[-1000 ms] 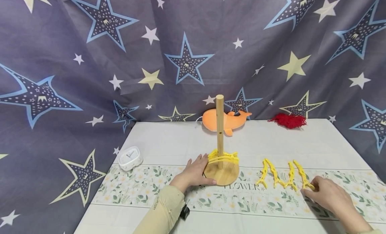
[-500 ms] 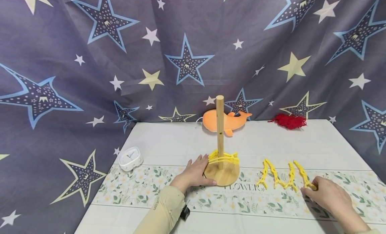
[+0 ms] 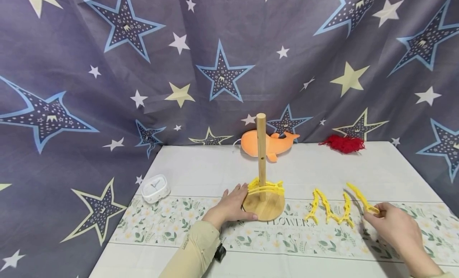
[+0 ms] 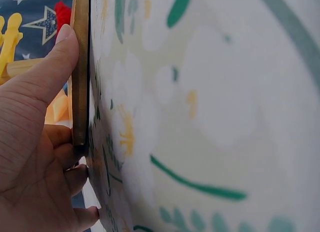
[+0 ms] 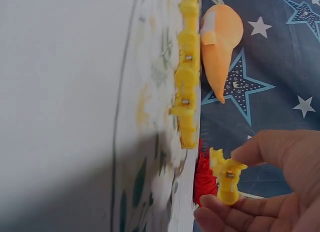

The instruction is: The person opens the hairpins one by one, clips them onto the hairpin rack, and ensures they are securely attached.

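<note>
My right hand (image 3: 398, 226) pinches the end of a yellow plastic clothespin (image 3: 363, 199) between thumb and fingers, its long jaws pointing away and to the left. A metal spring shows on the held clothespin (image 5: 229, 178) in the right wrist view. Left of it, three more yellow clothespins (image 3: 346, 206) lie in a row on the table. My left hand (image 3: 231, 208) grips the round base (image 3: 267, 210) of a wooden stand with an upright pole (image 3: 261, 150); the thumb (image 4: 55, 62) lies against the disc's edge in the left wrist view. Other yellow pieces (image 3: 265, 188) rest around the pole's foot.
An orange whale plush (image 3: 270, 144) lies behind the pole, and red yarn (image 3: 344, 143) at the back right. A white clock (image 3: 155, 188) stands at the left edge. A flower-printed runner (image 3: 161, 220) crosses the white table before a starry curtain (image 3: 215, 27).
My right hand has picked up the rightmost clothespin from the row, raising it and shifting slightly right. The left hand stays on the stand's base.
</note>
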Action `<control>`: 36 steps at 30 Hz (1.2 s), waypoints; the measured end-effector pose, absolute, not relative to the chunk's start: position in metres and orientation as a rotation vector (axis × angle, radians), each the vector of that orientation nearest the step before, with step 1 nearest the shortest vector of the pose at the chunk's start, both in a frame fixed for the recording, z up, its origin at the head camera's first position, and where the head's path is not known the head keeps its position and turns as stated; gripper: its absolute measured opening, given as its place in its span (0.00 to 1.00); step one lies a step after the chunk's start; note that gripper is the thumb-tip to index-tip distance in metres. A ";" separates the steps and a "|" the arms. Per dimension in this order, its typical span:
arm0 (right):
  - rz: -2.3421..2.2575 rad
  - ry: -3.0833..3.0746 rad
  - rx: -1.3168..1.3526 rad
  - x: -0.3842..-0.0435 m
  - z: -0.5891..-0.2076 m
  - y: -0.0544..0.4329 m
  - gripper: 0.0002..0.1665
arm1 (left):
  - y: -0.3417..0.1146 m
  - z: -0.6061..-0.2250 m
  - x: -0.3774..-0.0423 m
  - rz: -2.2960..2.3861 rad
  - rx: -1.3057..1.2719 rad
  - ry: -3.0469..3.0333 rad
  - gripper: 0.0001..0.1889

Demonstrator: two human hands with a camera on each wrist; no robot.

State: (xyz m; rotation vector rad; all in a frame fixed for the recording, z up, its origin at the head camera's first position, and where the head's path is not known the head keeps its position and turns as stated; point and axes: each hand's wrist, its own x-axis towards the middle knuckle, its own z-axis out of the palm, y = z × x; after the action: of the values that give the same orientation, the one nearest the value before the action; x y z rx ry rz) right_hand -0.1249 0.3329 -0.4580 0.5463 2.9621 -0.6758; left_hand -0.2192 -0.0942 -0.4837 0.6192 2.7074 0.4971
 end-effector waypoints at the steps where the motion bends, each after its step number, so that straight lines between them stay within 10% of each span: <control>1: -0.700 2.983 0.546 -0.125 -0.457 0.331 0.33 | -0.094 -0.484 -0.219 0.496 0.617 2.707 0.59; 20: -1.124 3.216 0.376 -0.123 -0.445 0.297 0.25 | -0.094 -0.484 -0.219 0.517 0.617 2.697 0.59; 36: -1.305 3.337 -0.307 -0.132 -0.443 0.263 0.20 | -0.094 -0.481 -0.220 0.496 0.620 2.689 0.59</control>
State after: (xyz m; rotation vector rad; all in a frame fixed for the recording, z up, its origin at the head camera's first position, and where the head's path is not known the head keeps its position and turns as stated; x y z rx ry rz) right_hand -0.1316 0.2633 -0.4425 -0.3075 3.3372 -1.3050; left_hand -0.2196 -0.0940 -0.4812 0.6202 2.6893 0.4964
